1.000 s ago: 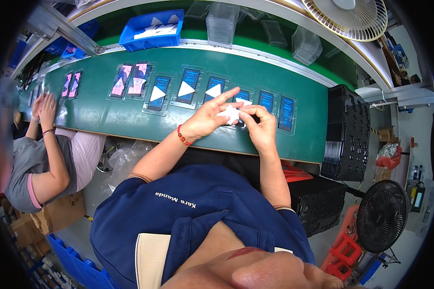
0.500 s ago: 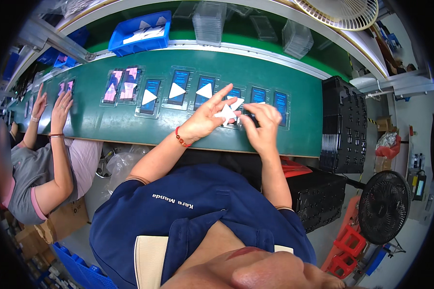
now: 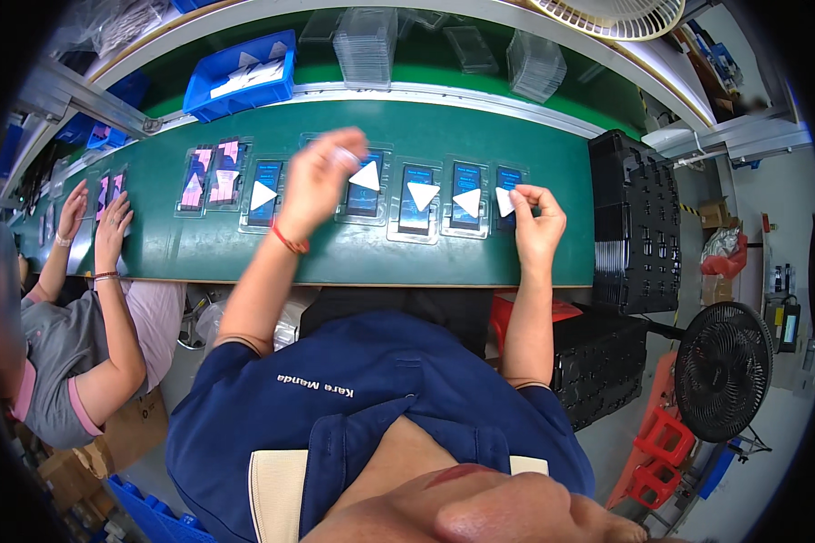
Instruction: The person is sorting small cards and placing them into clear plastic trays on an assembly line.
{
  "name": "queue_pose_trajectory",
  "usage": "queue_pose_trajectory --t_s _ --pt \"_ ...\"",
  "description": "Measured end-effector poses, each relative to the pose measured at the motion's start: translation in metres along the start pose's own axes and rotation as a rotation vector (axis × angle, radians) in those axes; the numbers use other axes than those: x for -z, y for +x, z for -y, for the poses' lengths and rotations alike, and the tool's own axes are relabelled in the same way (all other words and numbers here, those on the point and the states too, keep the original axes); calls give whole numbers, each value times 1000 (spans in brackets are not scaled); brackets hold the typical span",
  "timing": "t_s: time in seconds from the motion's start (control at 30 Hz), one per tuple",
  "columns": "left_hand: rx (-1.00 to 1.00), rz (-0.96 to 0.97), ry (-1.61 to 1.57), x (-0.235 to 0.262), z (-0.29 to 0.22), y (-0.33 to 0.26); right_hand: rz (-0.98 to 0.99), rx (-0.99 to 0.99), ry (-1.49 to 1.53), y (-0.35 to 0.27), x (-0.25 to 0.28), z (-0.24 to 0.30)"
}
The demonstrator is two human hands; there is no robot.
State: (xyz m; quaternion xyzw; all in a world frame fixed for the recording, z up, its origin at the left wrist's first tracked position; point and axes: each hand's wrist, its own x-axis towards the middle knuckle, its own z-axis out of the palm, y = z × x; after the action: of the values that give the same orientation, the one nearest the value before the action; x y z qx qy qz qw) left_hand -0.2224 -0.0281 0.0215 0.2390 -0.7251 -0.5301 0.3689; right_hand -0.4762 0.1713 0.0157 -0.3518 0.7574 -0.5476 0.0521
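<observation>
Head view: right hand (image 3: 536, 217) rests at the right end of the green belt (image 3: 335, 258), fingers pinched narrow on a white triangle sticker (image 3: 503, 201) over the last blue-screen tray (image 3: 509, 185). Left hand (image 3: 321, 176) hovers blurred above the middle trays, fingers loosely curled; cannot tell if it holds anything. Along the belt lie more clear trays with dark panels, several already carrying white triangles (image 3: 423, 194), touching or just beside each other. Two pink-screen trays (image 3: 210, 176) sit further left.

Risk, as a judgement: the pinched sticker could go on crooked or off the panel, since the belt carries trays sideways and the hand works at the very end, near the black crate stack (image 3: 638, 217). The blurred left hand could nudge a tray out of line.

Around: blue bin (image 3: 242, 77) and stacks of clear trays (image 3: 364, 45) behind the belt, a white fan (image 3: 611, 14) top right, a black fan (image 3: 723, 371) on the floor. A co-worker's hands (image 3: 95, 222) press on the belt far left, well apart. Nothing blocks the right hand.
</observation>
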Motion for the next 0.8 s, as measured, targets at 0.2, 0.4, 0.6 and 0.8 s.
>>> queue_pose_trajectory --t_s 0.2,0.4,0.6,0.8 --pt "-358 -519 910 124 24 101 38 309 -447 5 10 -20" --pt "-382 -584 1388 171 64 107 349 491 -474 -5 15 1" --pt "-114 -410 1195 63 -2 -7 624 640 -638 -5 13 12" --pt "276 -490 1202 41 -1 -80 683 658 -659 -9 -5 21"
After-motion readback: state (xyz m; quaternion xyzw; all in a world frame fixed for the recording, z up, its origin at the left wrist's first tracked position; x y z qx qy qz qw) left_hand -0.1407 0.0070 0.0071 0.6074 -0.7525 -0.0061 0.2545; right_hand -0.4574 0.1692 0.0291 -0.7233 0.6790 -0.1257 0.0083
